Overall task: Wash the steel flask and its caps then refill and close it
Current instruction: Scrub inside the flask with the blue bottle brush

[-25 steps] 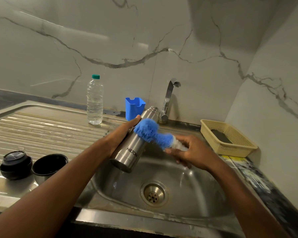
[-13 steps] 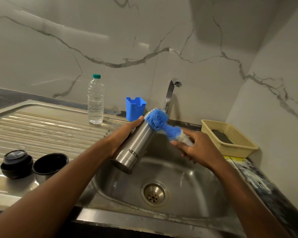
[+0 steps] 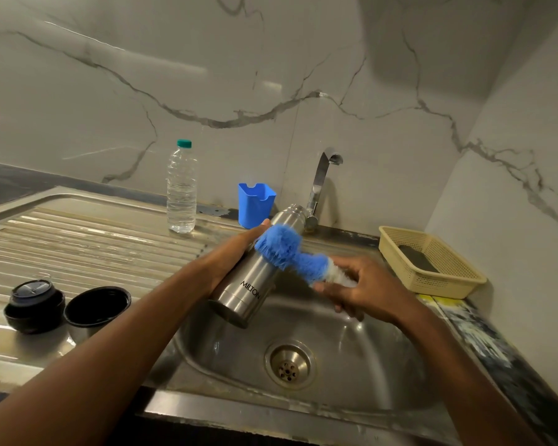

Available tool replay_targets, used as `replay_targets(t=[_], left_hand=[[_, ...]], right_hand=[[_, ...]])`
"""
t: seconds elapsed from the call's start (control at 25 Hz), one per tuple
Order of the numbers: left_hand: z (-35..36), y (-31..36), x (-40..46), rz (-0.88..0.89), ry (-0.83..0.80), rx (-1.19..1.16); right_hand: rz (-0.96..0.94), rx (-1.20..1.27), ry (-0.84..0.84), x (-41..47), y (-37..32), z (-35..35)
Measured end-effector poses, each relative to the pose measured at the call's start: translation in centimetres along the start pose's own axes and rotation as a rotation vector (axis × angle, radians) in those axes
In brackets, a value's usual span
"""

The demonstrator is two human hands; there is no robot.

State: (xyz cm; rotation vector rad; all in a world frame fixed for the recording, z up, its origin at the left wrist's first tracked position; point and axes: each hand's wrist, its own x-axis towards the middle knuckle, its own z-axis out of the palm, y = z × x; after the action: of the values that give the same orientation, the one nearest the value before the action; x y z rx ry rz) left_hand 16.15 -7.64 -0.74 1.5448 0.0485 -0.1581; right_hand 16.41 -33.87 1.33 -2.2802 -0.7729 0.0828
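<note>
Left hand (image 3: 229, 255): wrapped round the middle of the steel flask (image 3: 255, 268), thumb tip on its upper side. Right hand (image 3: 361, 291): fingers curled on the white handle end of the blue bottle brush (image 3: 287, 249), whose bristle head presses on the flask's upper body.
Steel flask: held above the sink (image 3: 351, 365), long axis tilted, base toward the viewer and lower left, open neck up and away toward the tap (image 3: 319, 185); "MILTON" lettering faces up.
Drainboard, left: black inner cap (image 3: 33, 304) beside the steel outer cap (image 3: 95, 309), mouth up, just apart.
Farther: clear water bottle (image 3: 181, 188) upright; blue plastic holder (image 3: 255, 204) behind the flask.
Right tabletop: cream basket (image 3: 432, 262) holding a dark pad
</note>
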Motion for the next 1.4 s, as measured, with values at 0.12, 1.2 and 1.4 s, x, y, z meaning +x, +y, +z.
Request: replay_targets(t=[0.12,1.2,1.4], left_hand=[[0.0,0.2,-0.2,-0.002,0.039,0.035],[-0.7,0.5,-0.3,0.103,-0.257,-0.044],[-0.6,0.4,-0.1,0.095,-0.315,-0.215]], right_hand=[[-0.035,0.033,-0.229,-0.1,-0.4,0.6],[-0.008,0.016,0.345,0.7,1.5,-1.1],[-0.071,0.052,0.154,0.3,1.2,-1.3]])
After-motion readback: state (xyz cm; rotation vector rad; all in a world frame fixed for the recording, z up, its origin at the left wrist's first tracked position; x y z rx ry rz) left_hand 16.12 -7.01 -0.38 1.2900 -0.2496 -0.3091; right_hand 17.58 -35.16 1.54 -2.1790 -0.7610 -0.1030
